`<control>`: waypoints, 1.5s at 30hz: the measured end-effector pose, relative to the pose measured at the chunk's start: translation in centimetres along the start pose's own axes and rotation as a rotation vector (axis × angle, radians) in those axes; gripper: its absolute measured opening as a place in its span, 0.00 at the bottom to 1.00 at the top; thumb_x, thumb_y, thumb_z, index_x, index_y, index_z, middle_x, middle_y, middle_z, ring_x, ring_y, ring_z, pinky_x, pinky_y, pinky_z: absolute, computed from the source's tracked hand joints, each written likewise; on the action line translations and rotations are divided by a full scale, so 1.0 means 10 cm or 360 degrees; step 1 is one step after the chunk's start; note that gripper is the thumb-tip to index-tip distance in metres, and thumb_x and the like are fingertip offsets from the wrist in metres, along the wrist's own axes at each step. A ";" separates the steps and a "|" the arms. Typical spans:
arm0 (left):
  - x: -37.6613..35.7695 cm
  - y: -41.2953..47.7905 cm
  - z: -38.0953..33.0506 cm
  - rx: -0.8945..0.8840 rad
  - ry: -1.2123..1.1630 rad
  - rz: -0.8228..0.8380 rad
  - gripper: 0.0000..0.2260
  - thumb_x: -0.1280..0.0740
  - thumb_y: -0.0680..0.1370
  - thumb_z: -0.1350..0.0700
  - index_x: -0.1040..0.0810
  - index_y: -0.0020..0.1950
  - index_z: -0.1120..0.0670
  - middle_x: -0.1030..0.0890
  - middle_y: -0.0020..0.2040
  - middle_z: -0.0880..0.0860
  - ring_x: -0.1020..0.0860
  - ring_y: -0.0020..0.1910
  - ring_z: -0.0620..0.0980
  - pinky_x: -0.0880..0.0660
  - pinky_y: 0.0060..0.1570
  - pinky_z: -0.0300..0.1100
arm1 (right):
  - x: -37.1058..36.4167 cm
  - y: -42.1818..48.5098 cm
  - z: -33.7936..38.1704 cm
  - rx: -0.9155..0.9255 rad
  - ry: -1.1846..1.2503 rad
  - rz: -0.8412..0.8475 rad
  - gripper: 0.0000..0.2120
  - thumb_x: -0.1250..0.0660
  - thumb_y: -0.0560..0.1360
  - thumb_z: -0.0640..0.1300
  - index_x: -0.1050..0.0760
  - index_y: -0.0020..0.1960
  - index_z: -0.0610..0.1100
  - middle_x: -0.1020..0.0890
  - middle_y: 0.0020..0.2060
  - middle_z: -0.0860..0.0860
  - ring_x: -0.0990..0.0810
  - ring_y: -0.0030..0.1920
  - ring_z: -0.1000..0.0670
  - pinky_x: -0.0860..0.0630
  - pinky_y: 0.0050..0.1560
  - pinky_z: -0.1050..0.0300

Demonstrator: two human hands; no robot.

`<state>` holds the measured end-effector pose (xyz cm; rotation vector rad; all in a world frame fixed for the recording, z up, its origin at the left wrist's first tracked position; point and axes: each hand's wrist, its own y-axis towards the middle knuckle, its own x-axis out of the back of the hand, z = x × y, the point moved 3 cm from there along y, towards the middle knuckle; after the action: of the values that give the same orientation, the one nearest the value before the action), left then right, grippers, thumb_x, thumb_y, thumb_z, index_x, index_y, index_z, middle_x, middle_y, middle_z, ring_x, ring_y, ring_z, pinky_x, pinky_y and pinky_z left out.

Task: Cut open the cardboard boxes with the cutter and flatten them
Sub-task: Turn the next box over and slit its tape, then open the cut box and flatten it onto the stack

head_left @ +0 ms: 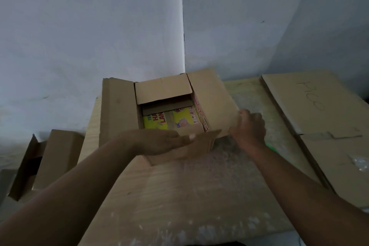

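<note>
The open brown cardboard box (165,106) stands on the far part of the table, all four top flaps turned out. Its floor shows a yellow printed panel (155,124) crossed by a brown strip of tape (169,118). Whether that panel is the box's own bottom or something lying in it I cannot tell.

The left hand (159,141) lies flat with its fingers straight, along the near flap (201,143). The right hand (249,128) has its fingers curled round the near edge of the right flap (213,106).

The main risk, as I judge it, is that bottom tape. If the seam is uncut, pushing the walls down would buckle or tear the cardboard instead of folding it flat. If the yellow panel is contents, it would be crushed.

The box also sits partly on a clear sheet of bubble wrap (209,166) spread over the pale wood-grain table (123,175). A hard sideways push could make the box skate across it rather than collapse.

No cutter is plainly visible. A small green sliver (270,146) shows just beside the right wrist, but I cannot tell what it is. If it is the blade, a hand dropping there could be cut.

A flattened brown cardboard sheet (329,126) lies to the right. Another brown cardboard box (54,156) lies on its side off the table's left edge, so it is not in the way.
</note>
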<state>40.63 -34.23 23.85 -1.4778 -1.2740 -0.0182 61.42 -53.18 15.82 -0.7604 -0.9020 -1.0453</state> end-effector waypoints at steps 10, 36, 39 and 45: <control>-0.54 0.62 0.16 -0.0221 0.0169 -0.0138 0.36 0.24 0.74 0.40 0.32 0.76 0.53 0.25 0.72 0.55 0.26 0.68 0.56 0.28 0.65 0.47 | -0.37 -0.63 0.36 0.0689 -0.0277 0.0446 0.20 0.35 0.77 0.57 0.22 0.66 0.51 0.41 0.78 0.44 0.42 0.77 0.44 0.43 0.76 0.48; -0.21 0.52 0.92 0.0105 0.0448 -0.1301 0.26 0.31 0.79 0.43 0.30 0.75 0.49 0.27 0.72 0.55 0.33 0.75 0.54 0.45 0.76 0.52 | -0.73 -0.61 0.50 0.0906 -0.0688 0.0446 0.39 0.36 0.76 0.45 0.52 0.81 0.52 0.71 0.77 0.41 0.70 0.78 0.38 0.60 0.79 0.41; -0.21 0.75 1.19 0.0533 0.0336 -0.1150 0.44 0.34 0.80 0.44 0.60 0.84 0.56 0.57 0.83 0.62 0.60 0.83 0.63 0.61 0.77 0.64 | -0.73 -0.61 0.50 0.0862 -0.0692 0.0474 0.43 0.35 0.76 0.47 0.59 0.82 0.53 0.71 0.77 0.43 0.69 0.78 0.40 0.60 0.79 0.43; -0.32 0.96 1.31 0.0550 0.0031 -0.1239 0.34 0.44 0.83 0.60 0.62 0.83 0.60 0.56 0.84 0.60 0.56 0.84 0.59 0.44 0.79 0.61 | -0.70 -0.38 0.86 0.0880 -0.0815 0.0347 0.38 0.39 0.79 0.51 0.55 0.82 0.42 0.57 0.80 0.41 0.57 0.80 0.39 0.53 0.78 0.44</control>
<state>38.06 -24.96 10.38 -0.6280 -1.6691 -0.3084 54.15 -44.29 13.71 -0.6402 -1.4323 -0.3684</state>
